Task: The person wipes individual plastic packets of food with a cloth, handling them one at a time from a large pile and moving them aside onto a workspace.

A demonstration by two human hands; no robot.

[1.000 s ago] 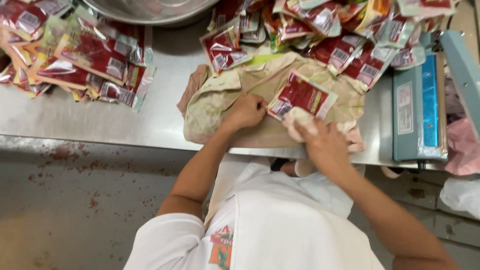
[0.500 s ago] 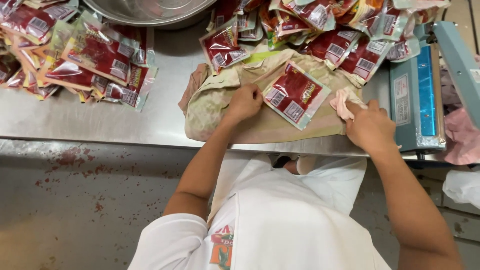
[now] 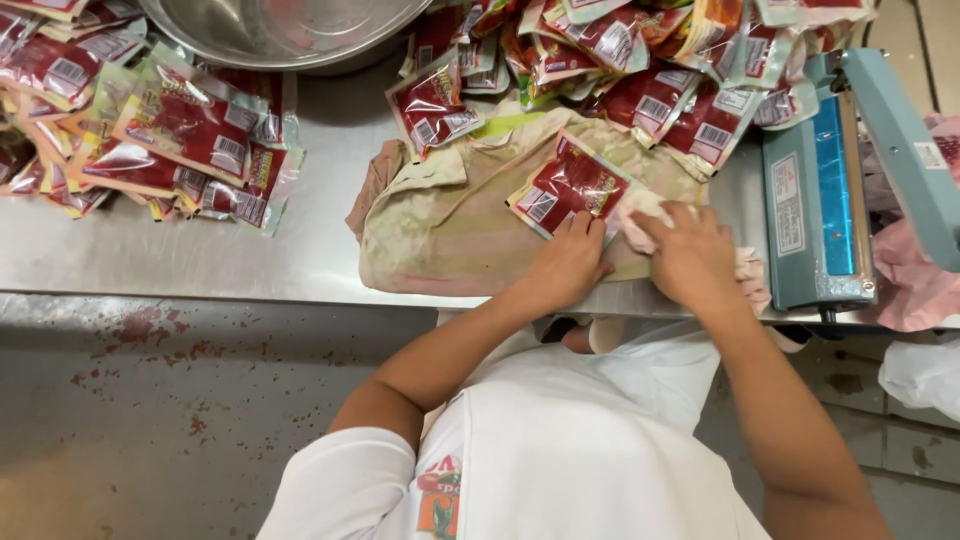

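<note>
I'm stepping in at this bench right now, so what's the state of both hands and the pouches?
Left hand: flat on the near edge of the red sauce pouch, holding it on the stained cloth.
Right hand: pressing a pale rag at the pouch's right end.
Pouch piles: one to the left, one behind the cloth.
Blue heat sealer: to the right, nothing in it.
This pouch is not yet in either pile.

On the bench (image 3: 200,265) a towel (image 3: 450,230) carries one pouch (image 3: 568,185) — pouch heaps (image 3: 150,130) lie left and behind, a bowl (image 3: 280,30) behind, the sealer (image 3: 815,200) right — both hands (image 3: 570,265) rest on the towel
</note>
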